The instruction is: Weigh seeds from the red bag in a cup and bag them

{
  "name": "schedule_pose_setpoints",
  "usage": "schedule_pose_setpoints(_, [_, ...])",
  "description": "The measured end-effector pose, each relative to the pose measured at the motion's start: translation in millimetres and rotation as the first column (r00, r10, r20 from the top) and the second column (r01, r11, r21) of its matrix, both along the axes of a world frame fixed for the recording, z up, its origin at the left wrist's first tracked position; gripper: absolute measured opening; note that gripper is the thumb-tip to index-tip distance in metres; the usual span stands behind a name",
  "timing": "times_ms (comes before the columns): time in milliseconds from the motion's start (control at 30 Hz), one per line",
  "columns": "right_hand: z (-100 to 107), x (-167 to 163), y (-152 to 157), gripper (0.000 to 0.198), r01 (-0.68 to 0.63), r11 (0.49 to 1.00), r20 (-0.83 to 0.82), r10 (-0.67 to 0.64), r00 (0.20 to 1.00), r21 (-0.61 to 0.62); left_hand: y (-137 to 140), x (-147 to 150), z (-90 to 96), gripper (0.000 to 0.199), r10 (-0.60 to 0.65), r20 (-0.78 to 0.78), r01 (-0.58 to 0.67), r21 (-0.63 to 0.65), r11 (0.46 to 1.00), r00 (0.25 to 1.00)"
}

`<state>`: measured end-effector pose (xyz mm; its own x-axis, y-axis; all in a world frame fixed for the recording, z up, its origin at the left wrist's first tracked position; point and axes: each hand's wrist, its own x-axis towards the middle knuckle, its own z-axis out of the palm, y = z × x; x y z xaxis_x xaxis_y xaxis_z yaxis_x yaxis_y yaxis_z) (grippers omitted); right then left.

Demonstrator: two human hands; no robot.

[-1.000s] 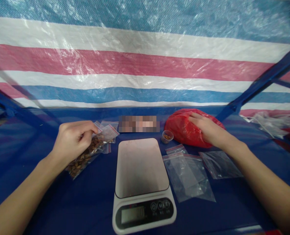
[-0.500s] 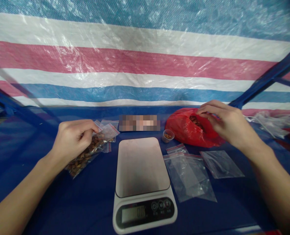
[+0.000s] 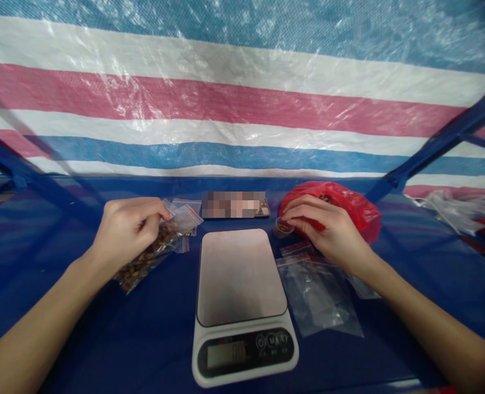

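Observation:
My left hand is closed, thumb and finger pinching a clear zip bag partly filled with small brown pieces. Other zip bags with red-lined tops lie just beyond its fingers. My right hand is closed at the rim of a small clear plastic cup that holds some brown pieces. Behind this hand lies a red plastic bag, its opening now mostly covered. Between the hands stands a white kitchen scale with a bare plate; its display appears to read zero.
Flat clear zip bags lie right of the scale, under my right forearm. A partly blurred-out phone-like object sits behind the scale. Crumpled clear plastic lies far right. Blue frame bars and a striped sheet bound the blue table.
My right hand has moved left from the red bag's opening to the small cup. My left hand stays on the filled zip bag. The view has shifted slightly.

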<state>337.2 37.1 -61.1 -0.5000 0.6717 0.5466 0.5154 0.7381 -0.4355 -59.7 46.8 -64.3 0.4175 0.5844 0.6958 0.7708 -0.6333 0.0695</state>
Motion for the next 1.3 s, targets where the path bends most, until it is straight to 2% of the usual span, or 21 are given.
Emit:
schedule_pose_setpoints(433, [-4,-2,0,0.014,-0.004,0.998,0.011,0.004,1.000,-0.068,-1,0,-0.1,0.034,-0.009,-0.001,0.009,-0.007,1.000,1.000])
schedule_pose_setpoints(833, [1,0,-5,0.015,0.025,0.995,0.042,-0.021,0.999,-0.094,0,0,-1.1,0.035,-0.016,-0.010,0.016,0.014,1.000,1.000])
schedule_pose_setpoints(933, [9,4,-7,0.017,0.092,0.995,0.033,-0.090,0.995,-0.042,0,1,-0.3,0.035,-0.021,-0.014,0.021,0.004,1.000,1.000])
schedule_pose_setpoints(1000, [17,12,-6,0.019,0.191,0.982,-0.025,-0.191,0.981,0.003,0,1,-0.2,0.035,-0.022,-0.011,0.022,0.000,1.000,1.000])
schedule_pose_setpoints(1100, [23,35,3,0.021,0.402,0.916,-0.123,-0.398,0.909,0.011,0,1,-1.2,0.034,-0.015,-0.001,0.015,-0.005,1.000,1.000])
schedule_pose_setpoints(1167, [20,55,13,0.023,0.496,0.869,-0.046,-0.495,0.868,0.003,0,1,-2.4,0.034,-0.015,0.007,0.015,-0.015,1.000,1.000])
schedule_pose_setpoints(1233, [11,72,23,0.024,0.470,0.883,0.209,-0.459,0.864,-0.006,1,0,-3.5,0.034,-0.019,0.015,0.020,-0.023,1.000,1.000])
schedule_pose_setpoints(1300, [0,81,31,0.035,0.426,0.905,0.393,-0.392,0.832,0.001,2,-1,-4.0,0.034,-0.022,0.022,0.022,-0.020,1.000,1.000])
